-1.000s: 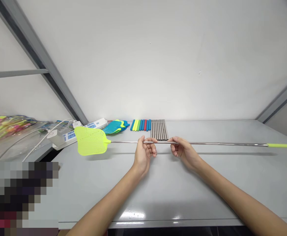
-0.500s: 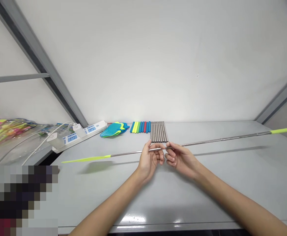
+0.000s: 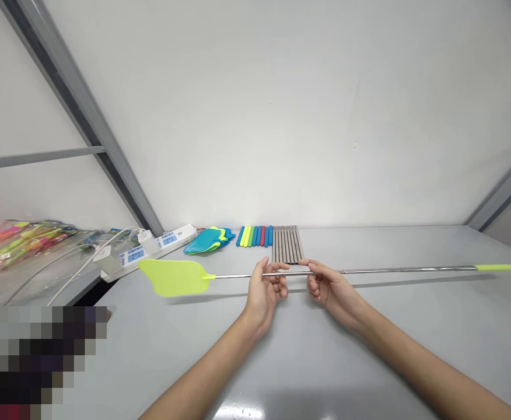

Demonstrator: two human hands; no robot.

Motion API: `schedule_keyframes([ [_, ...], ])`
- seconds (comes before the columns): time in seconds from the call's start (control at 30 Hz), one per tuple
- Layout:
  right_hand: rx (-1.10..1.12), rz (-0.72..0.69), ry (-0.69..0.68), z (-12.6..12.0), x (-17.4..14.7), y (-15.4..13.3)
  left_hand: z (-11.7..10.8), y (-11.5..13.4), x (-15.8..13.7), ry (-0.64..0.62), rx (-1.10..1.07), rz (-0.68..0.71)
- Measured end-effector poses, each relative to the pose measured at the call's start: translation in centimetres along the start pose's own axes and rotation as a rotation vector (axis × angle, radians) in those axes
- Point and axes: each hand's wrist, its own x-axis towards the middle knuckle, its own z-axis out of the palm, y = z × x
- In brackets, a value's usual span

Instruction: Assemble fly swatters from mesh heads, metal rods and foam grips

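Held level above the table is a long fly swatter (image 3: 369, 270) with a thin metal telescopic rod. Its yellow-green mesh paddle (image 3: 179, 278) points left, broad face toward me, and its yellow-green grip (image 3: 494, 267) is far to the right. My left hand (image 3: 268, 291) is closed on the rod between thumb and index finger, palm up. A short way along, my right hand (image 3: 328, 286) pinches the same rod, its other fingers curled below. Bare rod shows between the two hands.
Against the wall lie blue and yellow swatter heads (image 3: 209, 240), a row of coloured grips (image 3: 254, 236) and several metal rods (image 3: 287, 245). To the left are a white power strip (image 3: 168, 240) with plugs and cables, and plastic-bagged colourful items (image 3: 28, 242).
The swatter has turned about its rod, so the paddle, edge-on before, now shows its broad face. The rod is more level, its right end lower. My hands are slightly farther apart.
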Motion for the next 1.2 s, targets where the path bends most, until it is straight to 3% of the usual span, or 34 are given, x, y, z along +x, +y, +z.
schedule_keyframes([
  [0.1, -0.015, -0.008, 0.016, -0.1, 0.1, -0.2, 0.1, 0.5, 0.0, 0.125, -0.068, 0.073],
  [0.27, -0.088, -0.037, 0.043, 0.1, -0.2, -0.6, -0.1, 1.1, 0.4, 0.198, -0.247, 0.128],
  [0.43, -0.146, -0.100, 0.071, 0.2, -0.3, -1.4, -1.9, 3.0, 1.2, 0.357, -0.375, 0.205],
  [0.67, -0.160, -0.073, 0.032, 0.3, -0.4, -1.5, -3.9, 4.7, 2.1, 0.433, -0.399, 0.324],
  [0.93, -0.065, -0.088, -0.019, -0.4, 0.1, -1.0, -3.3, 2.8, 2.1, 0.344, -0.307, 0.265],
  [1.2, -0.094, -0.023, -0.048, -0.1, -0.1, -0.5, -1.9, 1.5, 1.6, 0.054, -0.132, 0.298],
])
